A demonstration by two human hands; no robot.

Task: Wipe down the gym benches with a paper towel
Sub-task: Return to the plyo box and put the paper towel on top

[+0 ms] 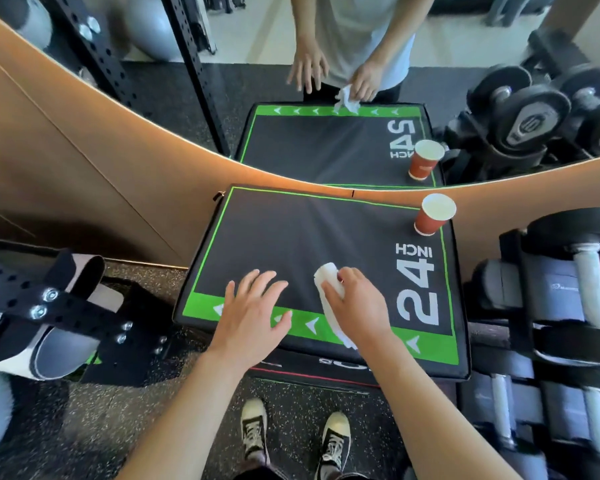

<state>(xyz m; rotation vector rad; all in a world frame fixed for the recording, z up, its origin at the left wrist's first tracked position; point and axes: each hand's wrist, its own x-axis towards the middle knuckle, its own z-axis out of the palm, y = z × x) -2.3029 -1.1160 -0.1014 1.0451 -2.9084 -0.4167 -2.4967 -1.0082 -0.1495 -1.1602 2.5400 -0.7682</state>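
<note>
Presently my right hand point(359, 306) grips a crumpled white paper towel point(328, 284), pressing it onto the black padded box top with green border point(291, 233), marked "24 INCH", toward its 5 o'clock edge. My left hand point(253, 311) rests flat beside it, fingers spread, holding nothing. At 1 o'clock, a red paper cup point(433, 216) stands upright on the corner.
</note>
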